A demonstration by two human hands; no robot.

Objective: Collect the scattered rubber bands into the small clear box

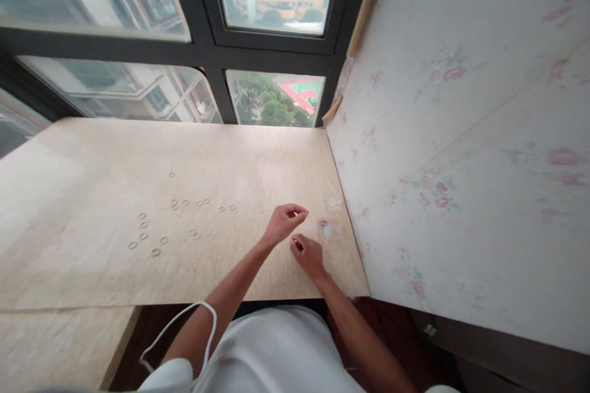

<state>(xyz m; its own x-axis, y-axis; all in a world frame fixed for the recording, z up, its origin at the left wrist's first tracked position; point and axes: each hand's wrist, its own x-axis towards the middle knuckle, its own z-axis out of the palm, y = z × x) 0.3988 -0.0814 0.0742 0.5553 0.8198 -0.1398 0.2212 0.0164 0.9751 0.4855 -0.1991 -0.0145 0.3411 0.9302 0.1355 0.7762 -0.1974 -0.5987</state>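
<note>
My left hand is above the right part of the wooden tabletop, its thumb and fingertips pinched together. Whatever lies between those fingertips is too small to name. Just below and to the right, my right hand is closed with curled fingers, and its contents cannot be made out. The two hands are close but apart. Beside them lies a small clear plastic bag with a pinkish patch and a white label. Another clear bag is behind it. Several thin rings are scattered across the tabletop to the left.
The pale wooden tabletop runs up to dark-framed windows at the back. A flower-patterned wall bounds it on the right. A white cable loops by my left arm. One ring lies farther back than the others.
</note>
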